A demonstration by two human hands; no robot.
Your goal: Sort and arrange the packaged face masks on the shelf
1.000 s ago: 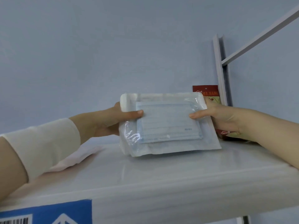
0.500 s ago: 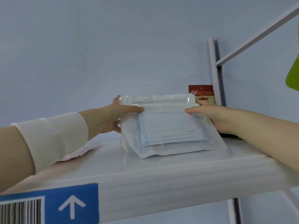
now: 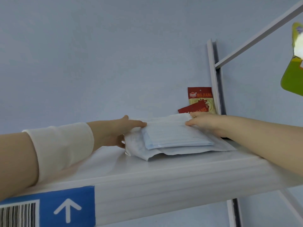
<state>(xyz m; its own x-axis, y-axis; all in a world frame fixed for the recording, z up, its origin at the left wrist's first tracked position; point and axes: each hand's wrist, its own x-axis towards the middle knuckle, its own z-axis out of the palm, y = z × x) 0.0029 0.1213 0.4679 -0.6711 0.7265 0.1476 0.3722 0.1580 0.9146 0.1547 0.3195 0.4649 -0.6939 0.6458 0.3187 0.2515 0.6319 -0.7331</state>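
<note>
The left hand (image 3: 118, 131) and right hand (image 3: 208, 125) grip the packs (image 3: 173, 138) by their ends on the shelf (image 3: 164, 177), fingers (image 3: 195, 114) curled round them; this looks like the setting-down step; next, let go and square the edges.

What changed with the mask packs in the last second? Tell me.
The mask packs went from standing upright to lying nearly flat on the shelf, tipped backward. The left hand and right hand still grip their ends. The red packets stayed by the post.
</note>
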